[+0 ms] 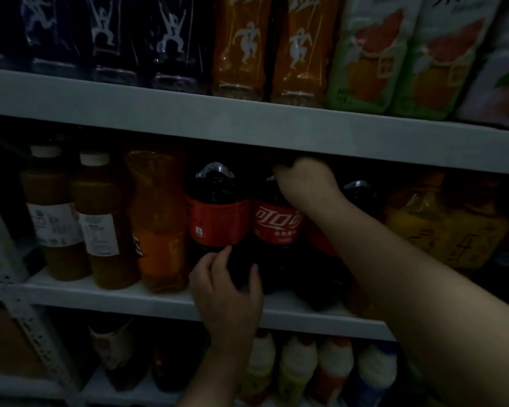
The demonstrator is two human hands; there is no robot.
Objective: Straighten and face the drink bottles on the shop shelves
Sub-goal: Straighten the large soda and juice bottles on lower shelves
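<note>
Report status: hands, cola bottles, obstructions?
Left hand grips left cola bottle low, logo not showing. Right hand grips middle cola bottle at the top, logo forward. Shelf edge close above it.

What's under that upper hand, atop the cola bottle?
The right hand curls over the top of the front-facing cola bottle; its red label shows below. Cap and neck are covered. The left hand holds the neighbouring cola bottle low down.

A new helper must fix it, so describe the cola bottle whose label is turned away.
On the middle shelf, look just right of the orange soda bottle. It is the leftmost cola bottle, gripped low by the left hand. Its red label lacks the white logo that its right neighbour shows.
</note>
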